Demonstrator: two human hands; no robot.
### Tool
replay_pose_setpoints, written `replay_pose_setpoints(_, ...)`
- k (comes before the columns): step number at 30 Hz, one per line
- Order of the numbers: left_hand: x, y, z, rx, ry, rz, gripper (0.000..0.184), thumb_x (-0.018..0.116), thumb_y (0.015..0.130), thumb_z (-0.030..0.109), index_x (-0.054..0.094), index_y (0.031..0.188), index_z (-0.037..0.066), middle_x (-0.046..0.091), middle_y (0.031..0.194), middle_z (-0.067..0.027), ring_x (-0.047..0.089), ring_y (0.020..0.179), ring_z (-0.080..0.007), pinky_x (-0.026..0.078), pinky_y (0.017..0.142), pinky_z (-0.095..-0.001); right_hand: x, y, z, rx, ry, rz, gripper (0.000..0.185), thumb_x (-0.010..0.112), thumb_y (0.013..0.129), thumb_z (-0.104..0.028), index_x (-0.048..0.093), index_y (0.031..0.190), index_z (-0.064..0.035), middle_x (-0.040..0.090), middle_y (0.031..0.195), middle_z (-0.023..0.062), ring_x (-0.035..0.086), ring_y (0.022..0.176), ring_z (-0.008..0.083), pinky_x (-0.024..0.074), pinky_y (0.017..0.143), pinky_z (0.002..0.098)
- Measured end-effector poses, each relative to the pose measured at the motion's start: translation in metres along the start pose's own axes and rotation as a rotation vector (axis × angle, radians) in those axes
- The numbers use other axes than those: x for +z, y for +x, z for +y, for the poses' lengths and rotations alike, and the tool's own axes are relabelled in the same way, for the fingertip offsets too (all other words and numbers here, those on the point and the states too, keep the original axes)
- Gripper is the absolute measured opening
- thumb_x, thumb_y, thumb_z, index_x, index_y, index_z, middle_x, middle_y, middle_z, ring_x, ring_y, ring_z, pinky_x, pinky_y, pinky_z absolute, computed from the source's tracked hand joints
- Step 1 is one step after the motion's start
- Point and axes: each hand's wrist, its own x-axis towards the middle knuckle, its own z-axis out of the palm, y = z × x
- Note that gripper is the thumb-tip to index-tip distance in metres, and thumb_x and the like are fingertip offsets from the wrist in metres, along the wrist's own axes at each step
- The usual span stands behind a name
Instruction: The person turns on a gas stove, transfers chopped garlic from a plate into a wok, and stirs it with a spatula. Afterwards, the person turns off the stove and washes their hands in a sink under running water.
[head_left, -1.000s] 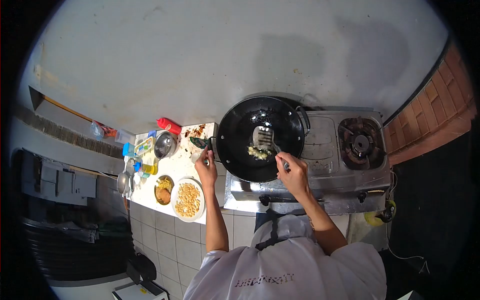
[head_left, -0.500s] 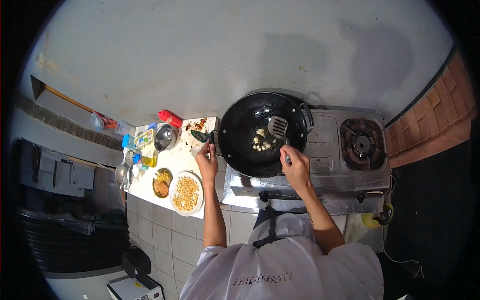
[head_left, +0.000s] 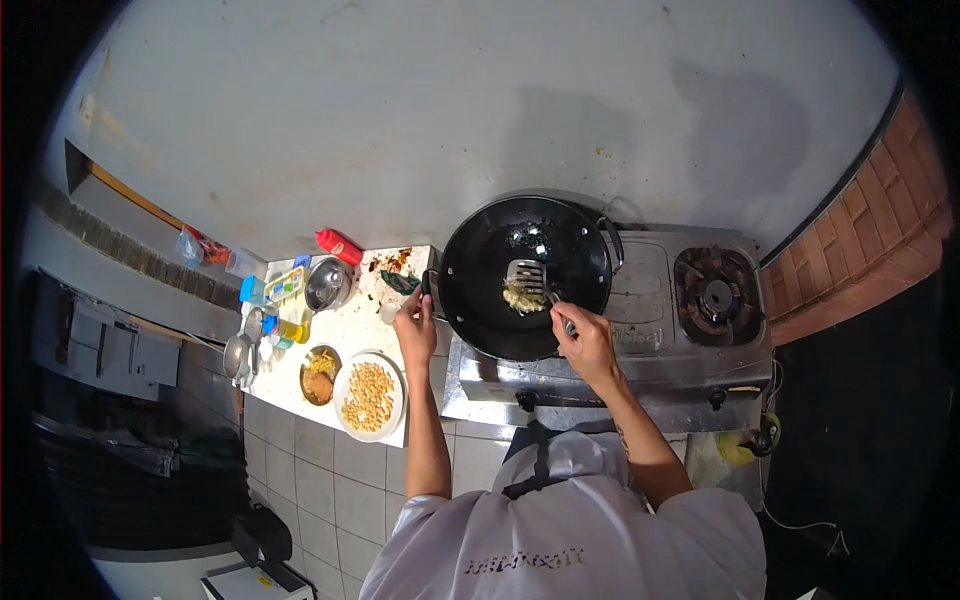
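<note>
A large black wok (head_left: 480, 310) stands over the left side of the gas stove (head_left: 640, 300). My left hand (head_left: 414, 320) is closed at the wok's left loop handle (head_left: 427, 284), its fingertips on it. My right hand (head_left: 586, 345) grips a slotted metal spatula (head_left: 527, 272) by its handle. The spatula's head lies low inside the wok, against a small clump of pale chopped bits (head_left: 522, 299), partly covering it. The bits look shiny with oil. A dark green packet or cloth (head_left: 400, 283) lies just beside my left hand.
Left of the stove, a white counter holds a plate of tan nut-like pieces (head_left: 367, 397), a bowl of yellow food (head_left: 321, 374), a metal bowl (head_left: 328, 285), a red bottle (head_left: 339, 246) and an oil bottle (head_left: 293, 330). A second burner (head_left: 716, 295) is at the right.
My right hand has brought the spatula left and down onto the pale bits, which are now gathered closer together. My left hand stays at the wok handle. The view has shifted slightly.
</note>
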Motion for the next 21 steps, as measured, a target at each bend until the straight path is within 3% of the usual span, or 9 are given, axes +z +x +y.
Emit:
replay_pose_setpoints(2, 0.003, 0.001, -0.009, 0.032, -0.02, 0.018, 0.035, 0.06, 0.095, 0.016, 0.062, 0.121, -0.007, 0.071, 0.097, -0.0233, 0.068, 0.085, -0.0218, 0.052, 0.079, -0.0356, -0.006, 0.003, -0.016, 0.185, 0.063, -0.057, 0.014, 0.068, 0.085, -0.002, 0.063, 0.097, -0.0002, 0.067, 0.081, 0.015, 0.066, 0.064, 0.0286, 0.0493, 0.053, 0.0359)
replay_pose_setpoints(5, -0.002, 0.001, 0.001, 0.04, -0.044, 0.016, 0.034, 0.06, 0.095, 0.015, 0.061, 0.12, -0.008, 0.07, 0.1, -0.0241, 0.069, 0.09, -0.023, 0.053, 0.081, -0.0357, 0.005, 0.002, 0.009, -0.024, -0.079, 0.097, 0.014, 0.068, 0.085, -0.003, 0.063, 0.098, -0.0006, 0.067, 0.08, 0.0148, 0.067, 0.065, 0.0278, 0.0491, 0.053, 0.0354)
replay_pose_setpoints(7, -0.003, -0.001, 0.002, 0.016, -0.054, -0.006, 0.034, 0.06, 0.095, 0.015, 0.061, 0.12, -0.008, 0.07, 0.101, -0.0247, 0.07, 0.091, -0.0237, 0.054, 0.082, -0.0357, 0.007, 0.002, 0.012, 0.022, -0.125, 0.076, 0.015, 0.068, 0.085, -0.003, 0.063, 0.099, -0.0005, 0.067, 0.08, 0.015, 0.067, 0.067, 0.0279, 0.049, 0.053, 0.0357)
replay_pose_setpoints(9, 0.0, 0.003, -0.008, 0.035, -0.046, -0.012, 0.035, 0.06, 0.095, 0.015, 0.061, 0.12, -0.009, 0.07, 0.101, -0.025, 0.07, 0.09, -0.0235, 0.054, 0.079, -0.0353, 0.009, 0.005, 0.012, -0.073, -0.121, 0.058, 0.015, 0.067, 0.085, -0.003, 0.063, 0.1, 0.0002, 0.067, 0.08, 0.0152, 0.067, 0.062, 0.026, 0.0487, 0.049, 0.0338)
replay_pose_setpoints(10, 0.002, 0.004, -0.01, 0.037, -0.047, -0.01, 0.035, 0.06, 0.095, 0.015, 0.061, 0.12, -0.009, 0.07, 0.101, -0.025, 0.07, 0.09, -0.0235, 0.054, 0.079, -0.0353, 0.007, 0.005, 0.006, -0.076, -0.121, 0.058, 0.015, 0.067, 0.085, -0.003, 0.063, 0.1, 0.0002, 0.067, 0.08, 0.0152, 0.067, 0.062, 0.026, 0.0487, 0.049, 0.0338)
replay_pose_setpoints(12, 0.003, 0.004, -0.013, 0.031, -0.079, -0.006, 0.035, 0.06, 0.095, 0.014, 0.06, 0.121, -0.009, 0.07, 0.1, -0.024, 0.07, 0.09, -0.0227, 0.054, 0.079, -0.0349, 0.001, 0.003, -0.007, 0.196, 0.081, -0.053, 0.014, 0.066, 0.087, -0.003, 0.063, 0.1, 0.001, 0.067, 0.079, 0.0154, 0.066, 0.055, 0.0243, 0.0485, 0.045, 0.0314)
replay_pose_setpoints(16, 0.0, 0.0, -0.007, 0.071, -0.055, 0.018, 0.035, 0.06, 0.095, 0.014, 0.06, 0.122, -0.009, 0.07, 0.101, -0.0237, 0.07, 0.09, -0.0226, 0.054, 0.079, -0.0339, 0.003, 0.006, -0.003, 0.039, 0.007, 0.092, 0.011, 0.065, 0.088, -0.003, 0.064, 0.098, 0.0024, 0.067, 0.077, 0.0161, 0.064, 0.049, 0.0235, 0.0482, 0.043, 0.0306)
replay_pose_setpoints(19, 0.0, -0.001, -0.004, 0.03, -0.071, 0.0, 0.035, 0.06, 0.095, 0.014, 0.06, 0.121, -0.009, 0.069, 0.103, -0.0254, 0.07, 0.091, -0.0238, 0.053, 0.08, -0.0335, -0.001, 0.008, -0.001, 0.088, -0.043, 0.12, 0.012, 0.065, 0.088, -0.003, 0.064, 0.099, 0.0025, 0.068, 0.077, 0.0167, 0.065, 0.05, 0.0234, 0.0479, 0.043, 0.0316)
replay_pose_setpoints(21, 0.001, -0.003, -0.005, 0.007, -0.095, -0.003, 0.037, 0.058, 0.095, 0.015, 0.058, 0.122, -0.01, 0.067, 0.107, -0.0275, 0.067, 0.101, -0.0311, 0.05, 0.089, -0.0374, -0.002, 0.007, 0.0, 0.073, -0.05, 0.108, 0.012, 0.065, 0.089, -0.005, 0.064, 0.099, 0.0021, 0.067, 0.074, 0.0164, 0.065, 0.049, 0.0229, 0.0468, 0.042, 0.0322)
